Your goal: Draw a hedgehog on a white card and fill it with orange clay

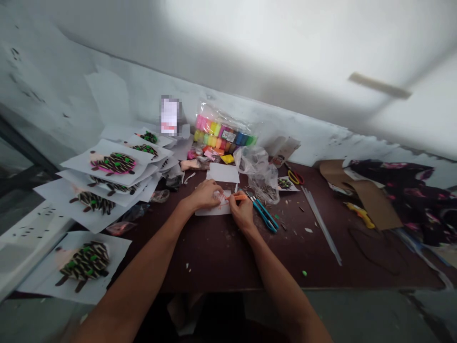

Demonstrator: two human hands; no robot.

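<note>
Dark brown board forms the desk [228, 255], and a small green crumb [304, 273] lies near its front edge. Both bare forearms reach in from the near side. The person's right hand [243, 212] pinches a thin orange strip [237, 196] between its fingertips, a clenched grip, though the fingers partly hide the strip. The left hand [204, 195] sits just beside it on a white paper sheet [214, 208]; its grip may be steadying the paper, but I cannot tell whether it is clenched. Pale pink-orange pieces [221, 198] lie between the hands, and this sheet shows no dark figure so far.

To the left, white sheets carrying dark striped hedgehog-shaped figures dotted with green appear complete, the nearest [84, 262] lying apart from a fanned stack [113, 163] that runs toward the wall. Right of the hands lie two blue-handled craft knives [264, 215], and further right a long metal ruler [321, 224]. Farther off are red-and-yellow-handled scissors [295, 177] and a crumpled clear plastic bag [259, 174]. At the far edge, a transparent pack of rainbow-coloured modelling clay [223, 128] still holds many bars. A brown cardboard sheet [360, 195] lies far right.
</note>
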